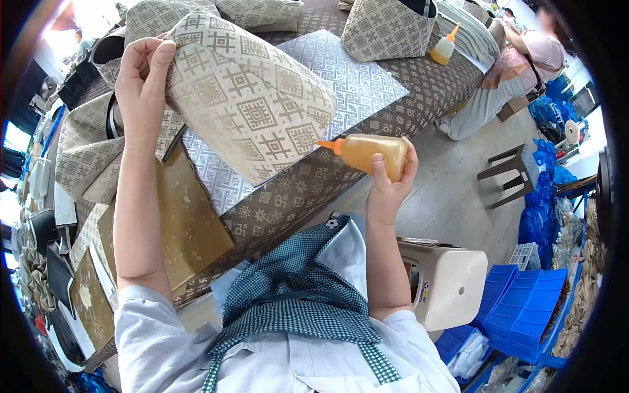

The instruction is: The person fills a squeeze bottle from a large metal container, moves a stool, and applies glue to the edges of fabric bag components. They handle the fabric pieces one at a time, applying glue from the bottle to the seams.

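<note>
My left hand (145, 82) pinches the upper left edge of a beige patterned fabric piece (255, 95), holding it up over the table. The piece is curved like a bag body and printed with square motifs. In my right hand (390, 187) is a glue bottle (367, 154) of amber liquid, lying sideways with its orange nozzle pointing left at the fabric's lower right edge. Under the fabric lies a white and grey patterned sheet (386, 88) on the brown patterned tablecloth (298, 190).
A second glue bottle (445, 47) stands by a matching fabric piece (388, 29) at the back. A brown board (187, 223) lies at left. A person (524, 59) sits at right. Stools (514, 171) and blue crates (524, 308) stand on the floor.
</note>
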A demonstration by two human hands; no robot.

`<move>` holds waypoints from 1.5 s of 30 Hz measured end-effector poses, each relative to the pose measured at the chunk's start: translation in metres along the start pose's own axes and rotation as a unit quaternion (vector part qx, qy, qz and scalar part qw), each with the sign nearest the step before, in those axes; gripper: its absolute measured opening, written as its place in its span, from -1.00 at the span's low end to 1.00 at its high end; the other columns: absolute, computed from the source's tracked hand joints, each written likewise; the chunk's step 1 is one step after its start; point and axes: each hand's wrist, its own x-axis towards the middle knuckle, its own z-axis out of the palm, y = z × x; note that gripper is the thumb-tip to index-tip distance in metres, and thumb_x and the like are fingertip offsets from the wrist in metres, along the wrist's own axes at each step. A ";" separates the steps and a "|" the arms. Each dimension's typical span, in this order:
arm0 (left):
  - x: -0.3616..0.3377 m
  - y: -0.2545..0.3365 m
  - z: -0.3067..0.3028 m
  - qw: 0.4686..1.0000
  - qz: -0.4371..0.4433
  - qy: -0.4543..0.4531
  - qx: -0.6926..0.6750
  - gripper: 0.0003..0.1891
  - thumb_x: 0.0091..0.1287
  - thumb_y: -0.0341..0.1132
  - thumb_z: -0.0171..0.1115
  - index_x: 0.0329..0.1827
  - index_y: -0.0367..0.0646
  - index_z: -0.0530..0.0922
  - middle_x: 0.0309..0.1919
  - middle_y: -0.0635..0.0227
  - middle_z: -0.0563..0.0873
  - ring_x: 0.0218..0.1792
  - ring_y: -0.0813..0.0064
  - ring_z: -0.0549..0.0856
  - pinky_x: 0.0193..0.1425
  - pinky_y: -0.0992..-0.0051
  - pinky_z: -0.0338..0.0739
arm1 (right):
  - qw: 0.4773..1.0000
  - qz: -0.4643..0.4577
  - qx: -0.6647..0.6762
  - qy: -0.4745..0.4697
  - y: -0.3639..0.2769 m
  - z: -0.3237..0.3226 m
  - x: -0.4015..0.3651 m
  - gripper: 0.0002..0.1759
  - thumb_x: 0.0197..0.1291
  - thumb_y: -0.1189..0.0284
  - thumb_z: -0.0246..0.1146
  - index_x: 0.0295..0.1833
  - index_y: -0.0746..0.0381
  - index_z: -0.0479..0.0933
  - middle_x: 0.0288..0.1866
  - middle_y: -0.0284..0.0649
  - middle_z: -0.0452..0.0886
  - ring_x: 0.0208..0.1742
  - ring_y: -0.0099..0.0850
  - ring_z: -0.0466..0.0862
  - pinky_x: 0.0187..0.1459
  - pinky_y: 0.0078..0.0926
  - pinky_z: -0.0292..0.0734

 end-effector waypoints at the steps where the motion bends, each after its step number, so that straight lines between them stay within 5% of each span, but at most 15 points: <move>1: 0.003 -0.003 0.000 1.000 -0.005 -0.005 0.008 -0.72 0.37 -0.19 0.32 -0.09 -0.24 0.57 -0.12 0.38 0.71 -0.15 0.68 0.60 0.02 0.65 0.46 | 1.000 0.010 0.000 -0.005 0.000 0.000 0.000 -0.34 0.12 0.49 0.42 0.32 0.27 0.33 0.15 -0.25 0.44 0.14 -0.46 0.47 0.21 -0.49 0.41; 7: 0.003 0.007 0.001 0.998 -0.027 -0.025 0.059 -0.46 0.32 -0.04 0.34 0.30 -0.08 0.55 -0.10 0.33 0.70 -0.13 0.65 0.61 0.01 0.61 0.49 | 0.994 0.086 0.067 0.005 -0.001 -0.006 -0.009 -0.34 0.12 0.47 0.42 0.33 0.27 0.32 0.16 -0.25 0.43 0.16 -0.45 0.46 0.22 -0.48 0.40; 15: 0.005 0.014 -0.003 0.990 -0.106 -0.046 0.081 -0.48 0.32 -0.01 0.34 0.24 -0.12 0.60 -0.25 0.40 0.73 -0.22 0.69 0.60 -0.07 0.65 0.47 | 0.999 0.039 0.004 0.000 0.005 -0.008 -0.023 -0.36 0.15 0.46 0.40 0.33 0.26 0.33 0.18 -0.24 0.42 0.17 -0.44 0.46 0.23 -0.47 0.39; 22: 0.001 0.021 -0.014 0.981 -0.152 -0.102 0.069 -0.49 0.33 -0.01 0.33 0.14 -0.25 0.64 -0.26 0.41 0.74 -0.23 0.73 0.60 -0.06 0.68 0.47 | 0.981 0.181 0.075 -0.012 0.012 -0.013 -0.047 -0.41 0.22 0.45 0.34 0.33 0.30 0.31 0.13 -0.23 0.49 0.12 -0.44 0.54 0.13 -0.43 0.52; 25: -0.012 0.024 -0.008 0.988 -0.109 -0.044 0.096 -0.53 0.33 -0.04 0.34 0.09 -0.28 0.65 -0.26 0.43 0.74 -0.22 0.73 0.60 -0.06 0.68 0.46 | 0.936 0.275 0.216 -0.032 0.004 -0.012 -0.060 -0.42 0.24 0.42 0.33 0.32 0.29 0.29 0.12 -0.21 0.51 0.08 -0.40 0.60 0.05 -0.36 0.62; 31: -0.049 0.018 -0.033 0.983 -0.122 0.132 0.033 -0.68 0.43 -0.21 0.21 -0.03 -0.36 0.64 -0.35 0.53 0.64 -0.31 0.76 0.49 -0.17 0.69 0.39 | 0.946 0.222 0.236 -0.008 -0.015 -0.028 -0.052 -0.35 0.24 0.24 0.34 0.33 0.25 0.26 0.12 -0.17 0.52 0.08 -0.30 0.64 -0.01 -0.33 0.68; 36: -0.155 -0.051 -0.064 0.944 -0.216 0.190 -0.162 -0.64 0.53 -0.29 -0.01 0.25 -0.35 0.43 0.06 0.33 0.62 0.02 0.60 0.58 0.12 0.54 0.46 | 0.964 0.166 0.208 0.011 -0.019 -0.043 -0.038 -0.32 0.21 0.29 0.36 0.36 0.23 0.24 0.15 -0.20 0.47 0.13 -0.35 0.59 0.12 -0.35 0.61; 39: -0.184 -0.057 -0.093 0.931 -0.276 0.121 -0.206 -0.59 0.51 -0.35 -0.09 0.35 -0.35 0.36 0.12 0.30 0.59 0.06 0.54 0.59 0.16 0.54 0.46 | 0.978 0.136 0.160 0.019 -0.019 -0.040 -0.037 -0.29 0.19 0.34 0.36 0.38 0.23 0.21 0.15 -0.21 0.45 0.15 -0.38 0.54 0.19 -0.36 0.55; 45: -0.184 -0.055 -0.108 0.930 -0.286 0.132 -0.187 -0.52 0.42 -0.41 -0.17 0.39 -0.37 0.32 0.21 0.26 0.55 0.14 0.51 0.56 0.23 0.52 0.42 | 0.995 0.067 0.075 0.020 -0.007 -0.015 -0.031 -0.33 0.18 0.41 0.37 0.36 0.27 0.26 0.18 -0.24 0.42 0.16 -0.44 0.48 0.21 -0.44 0.44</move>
